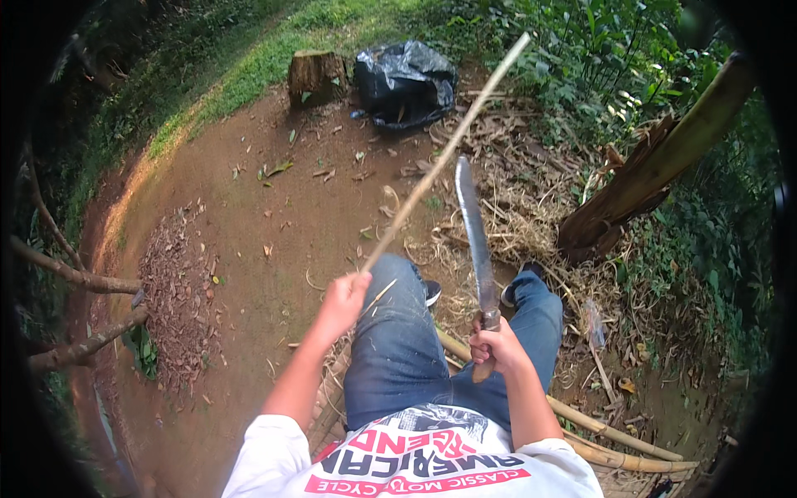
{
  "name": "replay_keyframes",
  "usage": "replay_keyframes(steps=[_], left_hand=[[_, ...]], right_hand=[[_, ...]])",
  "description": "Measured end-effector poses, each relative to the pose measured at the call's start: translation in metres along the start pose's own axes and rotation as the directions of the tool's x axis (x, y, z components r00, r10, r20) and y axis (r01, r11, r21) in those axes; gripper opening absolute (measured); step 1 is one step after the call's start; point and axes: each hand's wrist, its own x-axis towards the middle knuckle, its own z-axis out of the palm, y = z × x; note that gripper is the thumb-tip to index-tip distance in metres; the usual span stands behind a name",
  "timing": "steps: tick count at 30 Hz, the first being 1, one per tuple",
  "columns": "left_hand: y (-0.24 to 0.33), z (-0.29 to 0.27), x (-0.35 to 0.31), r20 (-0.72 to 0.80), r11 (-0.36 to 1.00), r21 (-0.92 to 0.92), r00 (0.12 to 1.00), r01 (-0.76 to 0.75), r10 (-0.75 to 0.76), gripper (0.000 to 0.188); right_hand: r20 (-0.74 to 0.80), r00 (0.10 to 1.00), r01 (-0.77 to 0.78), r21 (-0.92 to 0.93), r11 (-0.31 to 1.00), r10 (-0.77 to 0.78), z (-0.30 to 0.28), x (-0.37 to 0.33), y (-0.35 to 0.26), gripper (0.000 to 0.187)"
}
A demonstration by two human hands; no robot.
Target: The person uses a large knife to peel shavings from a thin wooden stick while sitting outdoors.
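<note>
My left hand (342, 305) is closed round the lower end of a long, thin, pale stick (440, 162), which slants up and away to the right past my left knee. In my right hand (499, 349) is the wooden handle of a machete (475, 232). Its long grey blade points up and away, its tip a little to the right of the stick and apart from it. A few light slivers lie on the left thigh of my jeans (390, 332).
I sit on a seat of bamboo poles (618, 436). Curly shavings (527, 220) are heaped ahead to the right, beside a leaning trunk (647, 162). Farther off stand a tree stump (315, 79) and a black plastic bag (405, 83). Branches (87, 278) reach in from the left.
</note>
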Motion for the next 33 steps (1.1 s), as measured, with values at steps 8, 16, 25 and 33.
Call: replay_keyframes(steps=[8, 16, 25, 33], left_hand=[[0.15, -0.125, 0.126, -0.327, 0.773, -0.519, 0.921, -0.364, 0.214, 0.037], [0.22, -0.134, 0.121, -0.581, 0.374, -0.696, 0.787, -0.613, 0.208, 0.04], [0.158, 0.033, 0.085, -0.212, 0.151, -0.956, 0.947, -0.253, 0.243, 0.04], [0.118, 0.118, 0.06, -0.004, 0.116, -0.993, 0.99, -0.02, 0.138, 0.043]], right_hand=[[-0.19, 0.944, 0.254, -0.099, 0.962, -0.268, -0.008, -0.031, 0.0, 0.019], [-0.169, 0.838, 0.459, -0.294, 0.838, -0.519, 0.031, -0.025, 0.003, 0.018], [-0.097, 0.556, 0.708, -0.464, 0.532, -0.825, 0.077, -0.013, -0.038, 0.04], [-0.145, 0.582, 0.692, -0.43, 0.58, -0.8, 0.037, -0.014, -0.034, 0.031]])
